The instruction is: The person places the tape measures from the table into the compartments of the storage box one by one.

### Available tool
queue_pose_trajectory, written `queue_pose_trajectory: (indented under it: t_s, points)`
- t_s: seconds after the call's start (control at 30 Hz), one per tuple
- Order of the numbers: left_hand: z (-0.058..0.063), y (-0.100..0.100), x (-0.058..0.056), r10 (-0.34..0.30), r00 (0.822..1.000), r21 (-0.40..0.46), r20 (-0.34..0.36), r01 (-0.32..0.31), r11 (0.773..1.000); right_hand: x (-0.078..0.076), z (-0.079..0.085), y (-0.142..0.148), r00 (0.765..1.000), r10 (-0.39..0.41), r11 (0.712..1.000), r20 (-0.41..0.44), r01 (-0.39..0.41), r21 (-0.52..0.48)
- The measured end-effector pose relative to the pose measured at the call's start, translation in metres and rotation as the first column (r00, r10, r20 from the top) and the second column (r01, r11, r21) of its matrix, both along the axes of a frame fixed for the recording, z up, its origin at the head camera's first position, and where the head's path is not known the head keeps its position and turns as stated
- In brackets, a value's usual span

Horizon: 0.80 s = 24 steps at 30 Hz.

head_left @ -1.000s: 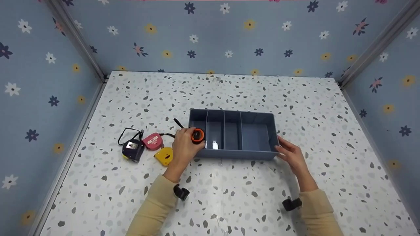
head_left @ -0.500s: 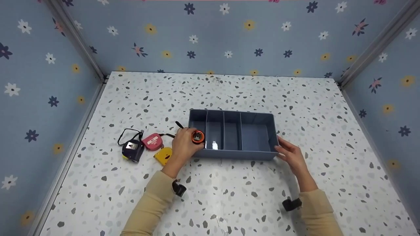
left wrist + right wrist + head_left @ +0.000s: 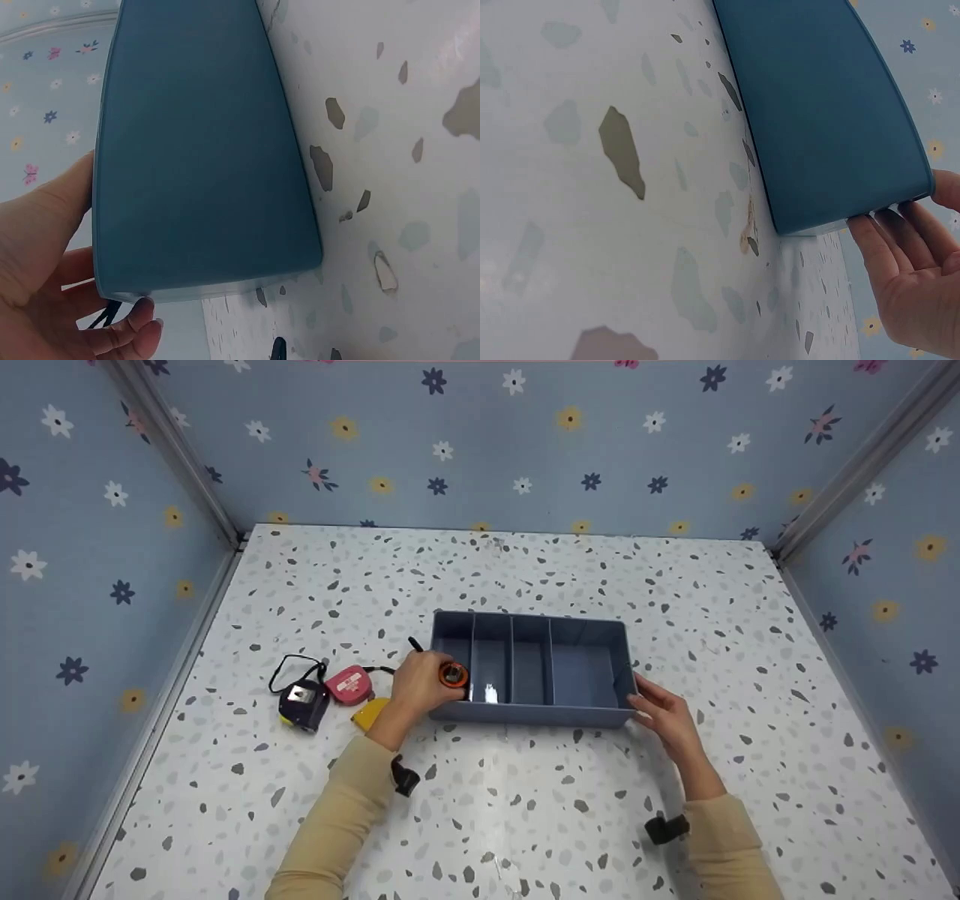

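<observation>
In the head view, my left hand (image 3: 420, 682) grips a black tape measure with an orange ring (image 3: 453, 675), inside the leftmost compartment of a blue-grey divided box (image 3: 532, 716). Its dark strap (image 3: 415, 644) sticks out behind the hand. The left wrist view shows the thumb and some fingers of the left hand (image 3: 45, 285) about the box's end and rim; the box wall hides the tape measure there. My right hand (image 3: 670, 720) holds the box's right end. In the right wrist view, fingers of the right hand (image 3: 915, 292) lie against that end wall, thumb at the rim.
Left of the box lie a dark tape measure (image 3: 304, 703) with a looped cord, a pink tape measure (image 3: 349, 685) with a black strap, and a yellow one (image 3: 369, 712) partly covered by my left wrist. Flower-patterned panels (image 3: 480, 442) wall the speckled table (image 3: 525, 810).
My left hand has lowered the orange-ringed tape measure further into the leftmost compartment, its wrist shifting left over more of the yellow tape measure. The right hand and box stay in place.
</observation>
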<state>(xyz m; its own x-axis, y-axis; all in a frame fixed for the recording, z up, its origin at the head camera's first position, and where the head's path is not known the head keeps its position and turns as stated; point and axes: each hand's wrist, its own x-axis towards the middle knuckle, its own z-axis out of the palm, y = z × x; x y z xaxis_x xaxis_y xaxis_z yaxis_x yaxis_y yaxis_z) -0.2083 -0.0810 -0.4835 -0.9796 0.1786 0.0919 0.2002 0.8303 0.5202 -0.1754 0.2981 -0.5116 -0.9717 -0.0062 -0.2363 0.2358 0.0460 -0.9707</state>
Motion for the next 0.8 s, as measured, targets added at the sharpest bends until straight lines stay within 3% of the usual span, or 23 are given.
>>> queue_pose_trajectory:
  t_s: [0.2,0.43,0.6,0.8]
  points:
    - [-0.001,0.001,-0.004,-0.035,0.999,-0.025,0.02,0.036,0.999,0.001,0.005,-0.004,1.0,-0.012,0.999,0.02,0.011,0.036]
    - [-0.001,0.002,-0.01,-0.059,0.998,-0.073,0.037,0.061,0.995,-0.008,-0.022,0.013,1.0,-0.016,0.998,-0.009,0.016,-0.057]
    - [-0.002,0.003,-0.014,-0.058,0.994,-0.112,0.089,0.068,0.991,-0.001,-0.001,0.001,1.0,-0.007,1.0,0.02,0.007,0.024]
    - [-0.004,0.004,-0.017,-0.041,0.989,-0.116,0.145,0.058,0.992,0.002,0.012,-0.006,0.997,-0.008,1.0,0.071,0.007,0.018]
